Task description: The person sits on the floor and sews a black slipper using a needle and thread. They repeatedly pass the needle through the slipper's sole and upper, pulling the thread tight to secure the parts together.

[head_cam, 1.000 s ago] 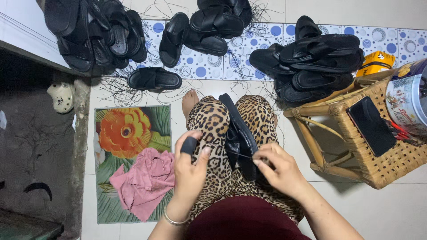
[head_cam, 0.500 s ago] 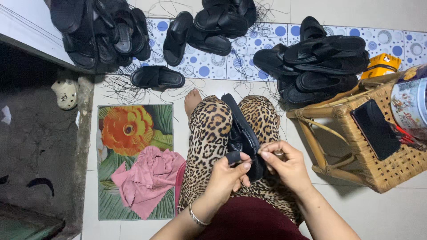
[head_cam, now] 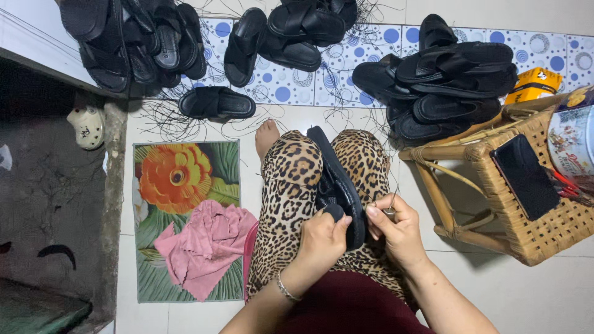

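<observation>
A black sandal (head_cam: pixel 337 185) lies on the person's lap at frame centre, gripped at its near end by the left hand (head_cam: pixel 325 238). The right hand (head_cam: pixel 396 226) pinches a thin thread (head_cam: pixel 291 182). Stitching looks mid-way; piled black sandals (head_cam: pixel 448 74) fill the upper frame.

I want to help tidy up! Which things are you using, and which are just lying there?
In use: black sandal on the lap, left hand, right hand, thin thread.

Lying about: pink cloth, flower mat, wicker stool, phone, sandal piles.
</observation>
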